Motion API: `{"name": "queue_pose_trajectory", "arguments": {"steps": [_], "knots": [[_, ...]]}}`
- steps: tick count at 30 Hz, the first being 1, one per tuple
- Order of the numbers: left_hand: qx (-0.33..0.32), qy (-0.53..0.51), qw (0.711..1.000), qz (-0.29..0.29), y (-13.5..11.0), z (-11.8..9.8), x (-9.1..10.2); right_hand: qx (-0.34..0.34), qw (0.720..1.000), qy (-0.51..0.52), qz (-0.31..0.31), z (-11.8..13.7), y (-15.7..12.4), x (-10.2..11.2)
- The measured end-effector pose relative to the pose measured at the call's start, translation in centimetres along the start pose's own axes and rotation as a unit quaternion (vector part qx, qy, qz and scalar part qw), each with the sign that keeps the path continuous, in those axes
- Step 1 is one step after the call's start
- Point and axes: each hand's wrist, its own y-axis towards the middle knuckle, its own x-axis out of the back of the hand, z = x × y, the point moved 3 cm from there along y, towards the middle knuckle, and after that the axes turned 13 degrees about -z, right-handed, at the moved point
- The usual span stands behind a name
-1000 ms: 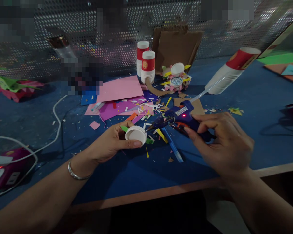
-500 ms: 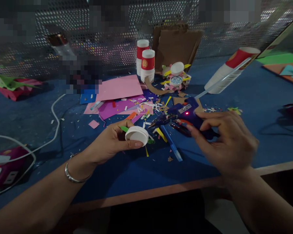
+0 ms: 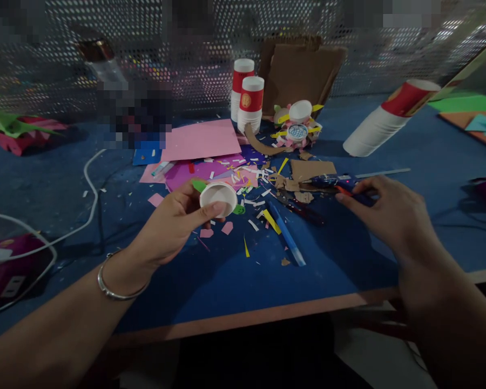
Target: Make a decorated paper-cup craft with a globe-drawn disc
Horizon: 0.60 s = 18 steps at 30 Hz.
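My left hand [image 3: 178, 221] pinches a shallow white paper cup base [image 3: 219, 198], its hollow side facing me. A green paper leaf [image 3: 198, 186] sticks out at its upper left edge. On the right, the fingers of my right hand [image 3: 392, 216] are closed round the handle of a dark blue hot glue gun [image 3: 328, 181] with an orange trigger. The gun lies low on its side at the table, beside brown cardboard scraps [image 3: 303, 196]. A translucent glue stick [image 3: 383, 173] extends from the gun's rear. Below the nozzle lie dark scissors [image 3: 303, 212], partly in shadow.
A blue pen [image 3: 287, 235] lies among paper snippets. Behind stand paper cup stacks [image 3: 250, 102], a decorated paper craft [image 3: 298, 129] and a cardboard sheet [image 3: 299, 75]. A cup stack [image 3: 389, 121] leans at right. Pink paper [image 3: 200, 139] and a white cable [image 3: 91, 200] lie left.
My right hand has lowered the glue gun and moved it right, away from the cup base, turning it onto its side. My left hand has lifted the cup base slightly up and left.
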Motion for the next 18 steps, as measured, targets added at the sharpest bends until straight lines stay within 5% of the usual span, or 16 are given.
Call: {"name": "queue_pose_trajectory", "arguments": {"steps": [5, 11, 18], "knots": [[0.002, -0.076, 0.996, -0.042, 0.5, -0.1, 0.1, 0.145, 0.984, 0.012, -0.100, 4.2, -1.2, 2.3], [-0.012, -0.155, 0.986, -0.064, 1.0, -0.5, 0.3, 0.302, 0.910, 0.247, 0.137, 13.6, -2.5, 2.0], [-0.045, -0.194, 0.978, -0.061, 1.3, -1.4, 0.8, 0.409, 0.852, 0.174, 0.276, 20.8, -2.3, -0.9]]}}
